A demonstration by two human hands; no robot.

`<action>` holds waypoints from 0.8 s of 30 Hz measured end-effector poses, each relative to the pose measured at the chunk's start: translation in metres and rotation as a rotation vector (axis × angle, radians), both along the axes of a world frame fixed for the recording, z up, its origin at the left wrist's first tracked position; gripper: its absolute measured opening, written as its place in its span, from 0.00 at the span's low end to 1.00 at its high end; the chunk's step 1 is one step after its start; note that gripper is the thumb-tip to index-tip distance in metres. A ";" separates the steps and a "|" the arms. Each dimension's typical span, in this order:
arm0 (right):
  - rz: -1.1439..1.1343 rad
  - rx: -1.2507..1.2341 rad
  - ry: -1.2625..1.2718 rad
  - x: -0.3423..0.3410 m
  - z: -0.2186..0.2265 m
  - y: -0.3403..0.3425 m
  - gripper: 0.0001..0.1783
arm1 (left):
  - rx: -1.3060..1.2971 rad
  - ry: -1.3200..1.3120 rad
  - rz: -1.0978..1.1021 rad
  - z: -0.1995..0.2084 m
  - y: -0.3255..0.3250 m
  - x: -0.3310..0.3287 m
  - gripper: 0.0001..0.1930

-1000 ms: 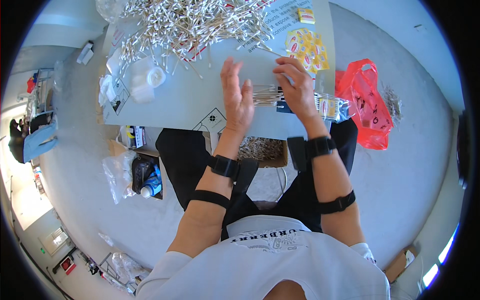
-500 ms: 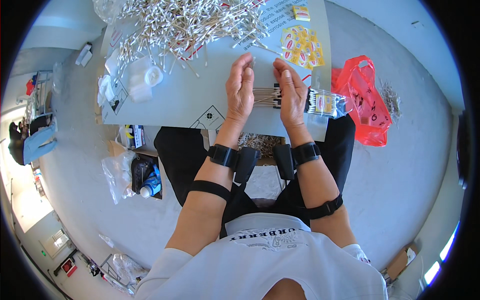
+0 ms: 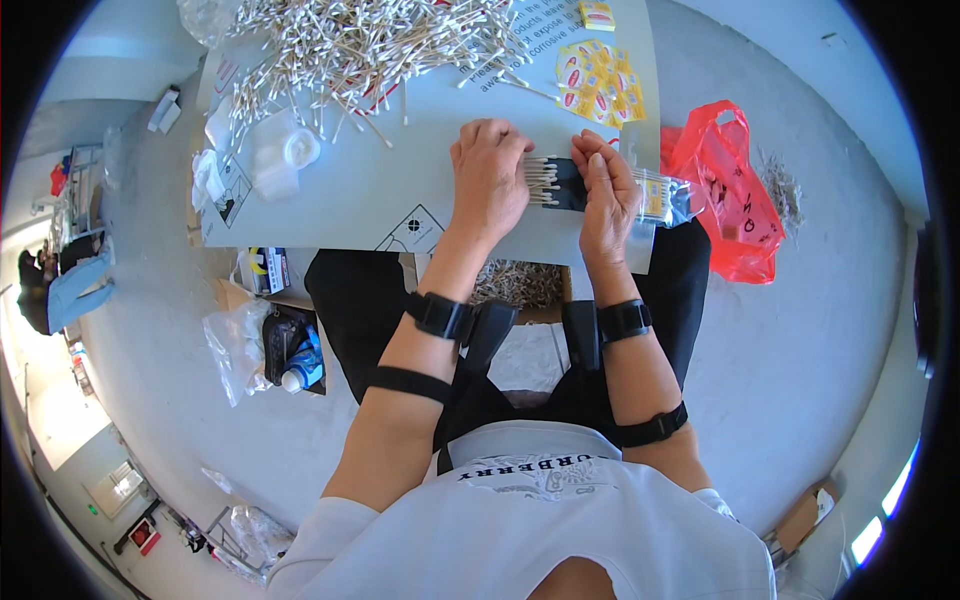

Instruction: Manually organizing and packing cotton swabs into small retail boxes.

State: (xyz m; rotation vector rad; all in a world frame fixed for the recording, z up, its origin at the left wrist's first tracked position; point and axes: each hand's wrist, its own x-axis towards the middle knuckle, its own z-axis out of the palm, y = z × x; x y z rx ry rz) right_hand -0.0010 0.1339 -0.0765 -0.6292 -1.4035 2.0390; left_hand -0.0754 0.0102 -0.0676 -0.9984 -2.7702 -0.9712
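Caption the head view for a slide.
Bare left hand at thin white-tipped swabs, bare right hand by a flat black strip.

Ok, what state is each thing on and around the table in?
Swab row: lined up side by side
Clear pack: filled
Left hand: curled over the row's left end, grip hidden
Right hand: partly curled, beside the pack
Swab pile: loose, heaped
Yellow labels: loose, overlapping
Red bag: crumpled
Carton: open, contents showing
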 end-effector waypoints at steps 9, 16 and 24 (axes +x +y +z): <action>0.238 0.997 -0.224 0.019 0.007 0.006 0.15 | -0.302 -0.053 0.023 0.002 -0.017 0.060 0.40; 0.413 1.230 -0.269 0.009 0.006 0.017 0.10 | -0.292 -0.025 0.018 -0.003 -0.018 0.060 0.40; 0.477 1.205 -0.228 0.012 0.009 0.024 0.06 | -0.294 -0.019 0.013 -0.004 -0.018 0.061 0.41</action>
